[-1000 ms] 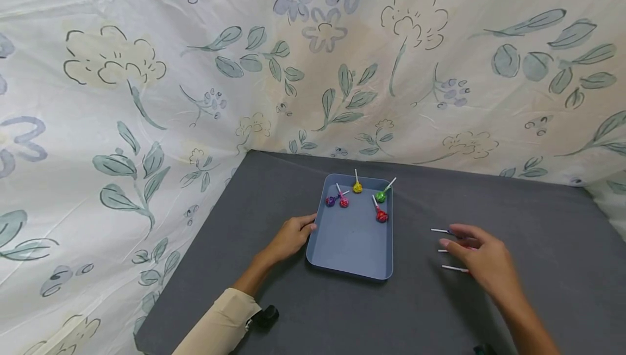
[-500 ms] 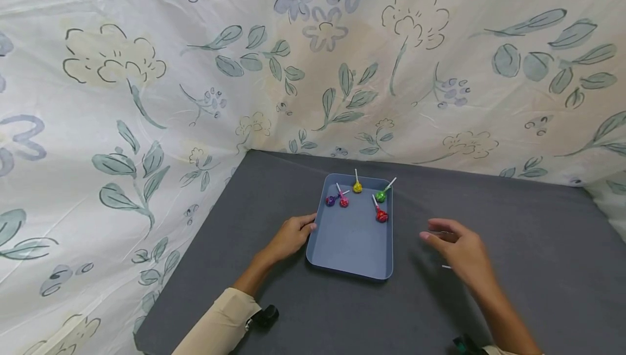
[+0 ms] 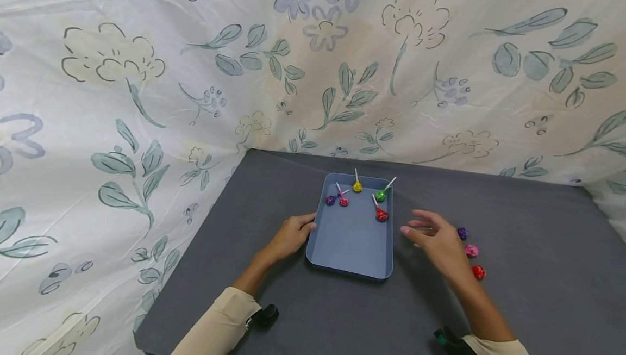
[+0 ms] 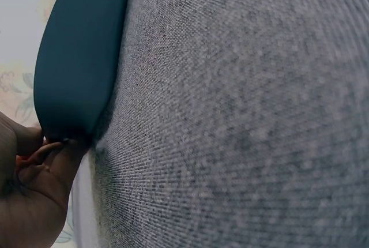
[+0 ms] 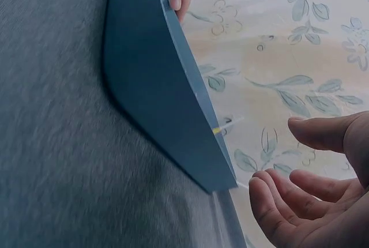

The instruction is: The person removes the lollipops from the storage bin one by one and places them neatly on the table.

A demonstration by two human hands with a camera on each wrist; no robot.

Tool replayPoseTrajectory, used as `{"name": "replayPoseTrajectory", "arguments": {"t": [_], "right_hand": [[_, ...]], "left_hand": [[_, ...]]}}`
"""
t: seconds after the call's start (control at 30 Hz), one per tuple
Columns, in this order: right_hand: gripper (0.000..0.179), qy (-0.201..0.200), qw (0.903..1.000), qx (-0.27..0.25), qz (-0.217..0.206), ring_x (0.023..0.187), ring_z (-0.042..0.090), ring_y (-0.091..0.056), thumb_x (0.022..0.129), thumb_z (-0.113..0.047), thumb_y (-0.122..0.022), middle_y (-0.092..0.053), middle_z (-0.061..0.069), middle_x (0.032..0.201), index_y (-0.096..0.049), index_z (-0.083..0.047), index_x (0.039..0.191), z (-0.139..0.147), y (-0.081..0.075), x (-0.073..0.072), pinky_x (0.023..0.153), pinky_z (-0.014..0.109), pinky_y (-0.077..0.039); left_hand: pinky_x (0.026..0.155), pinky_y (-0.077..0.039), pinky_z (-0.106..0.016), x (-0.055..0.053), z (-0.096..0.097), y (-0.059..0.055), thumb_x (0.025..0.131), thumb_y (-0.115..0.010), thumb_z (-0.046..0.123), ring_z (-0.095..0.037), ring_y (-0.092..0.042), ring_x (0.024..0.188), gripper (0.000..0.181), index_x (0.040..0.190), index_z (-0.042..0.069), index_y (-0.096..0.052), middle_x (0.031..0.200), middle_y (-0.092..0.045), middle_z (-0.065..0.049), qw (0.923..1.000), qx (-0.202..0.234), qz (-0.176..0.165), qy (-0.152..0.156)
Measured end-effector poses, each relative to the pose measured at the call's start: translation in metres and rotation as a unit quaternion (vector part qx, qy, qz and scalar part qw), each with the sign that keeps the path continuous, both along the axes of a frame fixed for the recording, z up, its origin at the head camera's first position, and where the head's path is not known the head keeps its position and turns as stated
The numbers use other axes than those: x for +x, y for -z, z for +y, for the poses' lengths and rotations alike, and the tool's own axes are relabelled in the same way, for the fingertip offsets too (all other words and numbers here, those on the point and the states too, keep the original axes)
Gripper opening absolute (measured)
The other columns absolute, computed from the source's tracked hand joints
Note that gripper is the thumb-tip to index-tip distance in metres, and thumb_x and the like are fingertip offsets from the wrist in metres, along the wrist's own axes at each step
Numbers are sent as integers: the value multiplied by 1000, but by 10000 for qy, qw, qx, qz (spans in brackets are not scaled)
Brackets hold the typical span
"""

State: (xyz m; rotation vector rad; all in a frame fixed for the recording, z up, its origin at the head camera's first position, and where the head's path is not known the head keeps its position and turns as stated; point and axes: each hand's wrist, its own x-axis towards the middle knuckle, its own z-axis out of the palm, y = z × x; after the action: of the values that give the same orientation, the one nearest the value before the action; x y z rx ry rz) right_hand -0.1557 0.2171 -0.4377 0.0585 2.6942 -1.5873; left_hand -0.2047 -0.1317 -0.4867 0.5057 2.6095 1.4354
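A blue-grey tray lies on the table, its left rim pinched by my left hand. The left wrist view shows that thumb and fingers at the tray's corner. Inside, toward the far end, are a purple lollipop, a pink lollipop, a yellow lollipop, a green lollipop and a red lollipop. My right hand hovers just right of the tray, thumb and fingers apart around nothing, as the right wrist view confirms.
Right of my right hand, a second purple lollipop, a second pink lollipop and a second red lollipop lie on the dark grey table; the hand covers their sticks. A floral curtain hangs behind and at the left.
My right hand has moved left from above the three loose lollipops to near the tray's right side, uncovering their heads. My left hand and the tray have stayed put.
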Motion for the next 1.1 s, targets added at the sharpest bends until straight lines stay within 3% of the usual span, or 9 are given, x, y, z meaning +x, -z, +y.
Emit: {"name": "replayPoseTrajectory", "arguments": {"t": [0.2, 0.33, 0.57, 0.73, 0.93, 1.1], "right_hand": [[68, -29, 9998, -212, -59, 122, 36, -67, 101, -41, -74, -67, 22, 138, -51, -5, 155, -16, -4, -8, 89, 37, -63], [65, -33, 9994, -324, -154, 120, 34, -67, 102, -40, -73, -67, 22, 137, -54, -5, 152, -24, -6, -12, 91, 41, -63], [54, -83, 9983, -526, -224, 118, 32, -67, 104, -35, -70, -68, 19, 134, -60, -4, 147, -33, -7, -18, 86, 36, -63], [49, -108, 9978, -624, -189, 119, 36, -68, 105, -31, -70, -67, 21, 134, -62, -3, 144, -40, -8, -22, 84, 35, -64], [49, -131, 9971, -710, -227, 117, 37, -68, 105, -28, -70, -68, 21, 132, -61, -2, 145, -47, -6, -26, 84, 31, -63], [46, -120, 9974, -692, -169, 115, 38, -69, 104, -27, -70, -72, 21, 127, -63, -1, 142, -53, -5, -31, 82, 32, -63]], "left_hand": [[115, -47, -54, 0, 0, -1, 113, -50, 10, -25, -61, 124, 43, 151, -10, -51, 153, -55, -23, 10000, 6, -43, -14], [115, -47, -54, -1, 0, -1, 113, -50, 10, -25, -61, 126, 43, 151, -10, -51, 153, -56, -23, 10000, -33, -28, -17], [109, -53, -51, -1, 0, -1, 113, -50, 11, -26, -62, 123, 43, 151, -9, -52, 153, -56, -22, 10000, -60, 12, -11], [115, -46, -54, 0, 0, -2, 113, -50, 10, -27, -61, 132, 43, 151, -9, -52, 153, -56, -22, 10000, -46, -12, 0], [111, -51, -51, -1, 0, -2, 113, -50, 9, -24, -62, 116, 42, 150, -10, -52, 152, -57, -22, 10000, -81, -5, -2], [111, -51, -51, -2, 0, 0, 113, -50, 9, -24, -63, 121, 42, 150, -10, -52, 152, -57, -22, 10000, -96, 6, 15]]}}
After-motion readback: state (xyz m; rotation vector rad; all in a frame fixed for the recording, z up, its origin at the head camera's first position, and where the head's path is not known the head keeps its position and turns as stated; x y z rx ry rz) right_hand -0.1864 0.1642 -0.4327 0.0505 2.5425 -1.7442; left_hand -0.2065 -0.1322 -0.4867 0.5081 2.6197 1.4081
